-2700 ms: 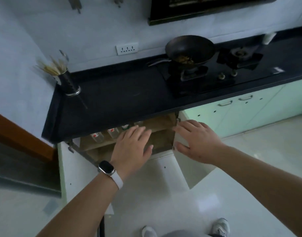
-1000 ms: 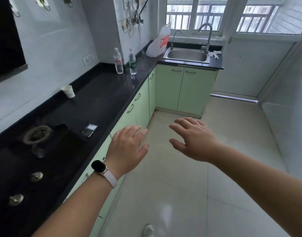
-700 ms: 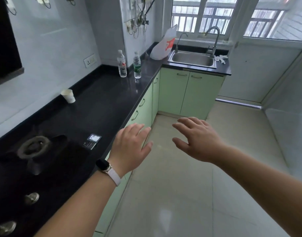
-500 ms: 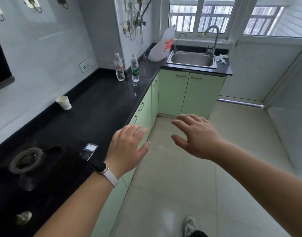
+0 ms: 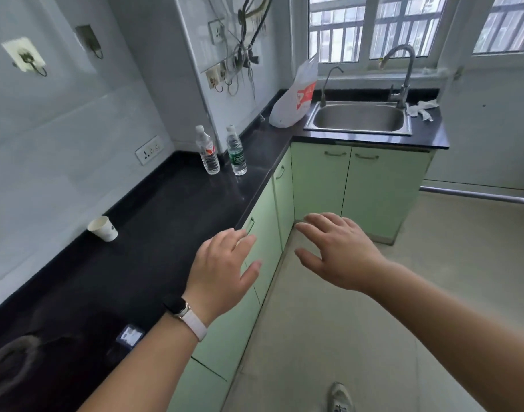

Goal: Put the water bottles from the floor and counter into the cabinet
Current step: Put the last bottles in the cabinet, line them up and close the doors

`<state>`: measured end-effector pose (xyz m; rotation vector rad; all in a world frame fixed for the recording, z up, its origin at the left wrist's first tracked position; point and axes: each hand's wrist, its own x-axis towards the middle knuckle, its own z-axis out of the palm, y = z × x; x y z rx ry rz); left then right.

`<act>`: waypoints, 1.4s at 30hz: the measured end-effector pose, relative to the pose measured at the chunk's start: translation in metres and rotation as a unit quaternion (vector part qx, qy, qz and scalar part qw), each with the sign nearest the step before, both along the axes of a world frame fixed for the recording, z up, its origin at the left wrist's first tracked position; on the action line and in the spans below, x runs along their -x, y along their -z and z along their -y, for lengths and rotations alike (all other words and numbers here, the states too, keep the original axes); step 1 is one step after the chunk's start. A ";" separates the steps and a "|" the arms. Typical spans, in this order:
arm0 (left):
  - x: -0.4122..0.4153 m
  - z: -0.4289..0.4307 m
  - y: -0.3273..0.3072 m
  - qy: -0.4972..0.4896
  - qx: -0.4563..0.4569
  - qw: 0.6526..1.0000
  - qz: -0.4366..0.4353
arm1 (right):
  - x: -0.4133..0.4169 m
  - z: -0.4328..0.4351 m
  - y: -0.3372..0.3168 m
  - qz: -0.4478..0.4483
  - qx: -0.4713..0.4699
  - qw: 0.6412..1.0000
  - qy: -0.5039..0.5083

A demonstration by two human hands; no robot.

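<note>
The fingers (image 5: pixel 240 242) of the left hand (image 5: pixel 222 272) are stretching forward, straight and slightly apart, and are holding nothing. The hand is hovering over the front edge of the dark worktop (image 5: pixel 165 233), with a watch (image 5: pixel 177 306) sitting on its wrist. The right hand (image 5: pixel 338 254) is hovering just beside it over the floor (image 5: pixel 433 278), its fingers also spread, relaxed and empty.

Farther along the worktop, two water bottles are standing upright near the wall corner. One is wearing a red label (image 5: pixel 207 151) and the other a green label (image 5: pixel 235 152). They are close together, well apart from both hands.

A paper cup (image 5: pixel 103 228) is sitting nearer, by the wall. Beyond the bottles, a white plastic bag (image 5: pixel 295 99) is leaning beside the steel sink (image 5: pixel 359 117). The pale green cabinet doors (image 5: pixel 373 188) below are sitting closed.
</note>
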<state>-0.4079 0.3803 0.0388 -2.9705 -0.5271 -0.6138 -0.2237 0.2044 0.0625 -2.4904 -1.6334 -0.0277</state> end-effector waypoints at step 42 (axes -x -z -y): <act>-0.249 -0.365 0.073 -0.114 0.077 0.990 -0.029 | -0.286 -0.382 0.029 -0.033 0.039 0.997 -0.064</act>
